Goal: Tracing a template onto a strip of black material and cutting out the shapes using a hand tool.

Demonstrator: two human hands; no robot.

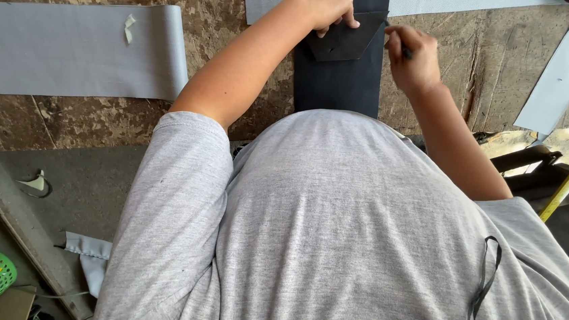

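Head view: the left hand (325, 4) presses flat, fingers spread, on a dark pointed template (345, 41) lying on the dark fabric strip (336, 83). Just right of the template, the right hand (411, 58) is closed around a pen (406, 52) at its edge. Tracing looks underway; no cuts are visible.

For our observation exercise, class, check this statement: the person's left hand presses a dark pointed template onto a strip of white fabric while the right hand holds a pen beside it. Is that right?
Not quite. The head view shows the strip of fabric is dark, not white. The rest stands: the left hand presses the dark pointed template onto it, and the right hand holds a pen beside it.
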